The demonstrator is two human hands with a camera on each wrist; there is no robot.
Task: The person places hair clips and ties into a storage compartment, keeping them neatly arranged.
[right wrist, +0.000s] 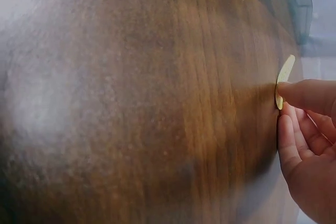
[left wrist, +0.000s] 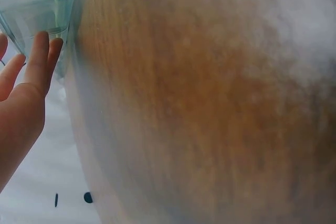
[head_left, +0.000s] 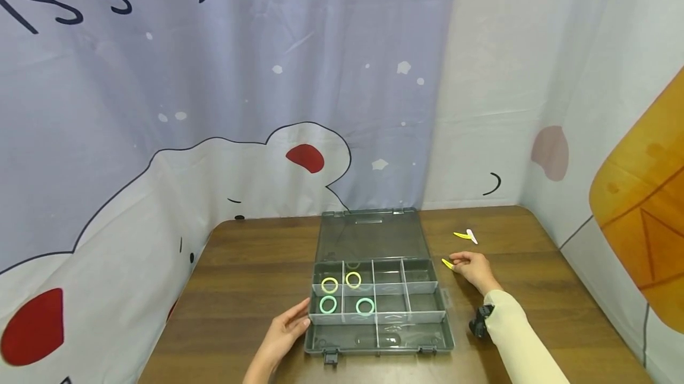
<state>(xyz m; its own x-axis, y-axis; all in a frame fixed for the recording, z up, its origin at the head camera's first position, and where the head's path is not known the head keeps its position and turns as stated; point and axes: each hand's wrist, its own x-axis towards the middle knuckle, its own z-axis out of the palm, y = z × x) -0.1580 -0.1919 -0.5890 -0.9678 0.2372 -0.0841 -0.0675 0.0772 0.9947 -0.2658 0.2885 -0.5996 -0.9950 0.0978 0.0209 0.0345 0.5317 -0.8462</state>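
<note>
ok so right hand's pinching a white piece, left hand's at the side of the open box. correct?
Colour's wrong: the right hand pinches a yellow piece, per the head view. The left hand at the side of the open box stands.

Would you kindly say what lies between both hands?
The head view shows a grey translucent plastic box holding yellow and green rings, plus the curved yellow strip the right hand pinches.
</note>
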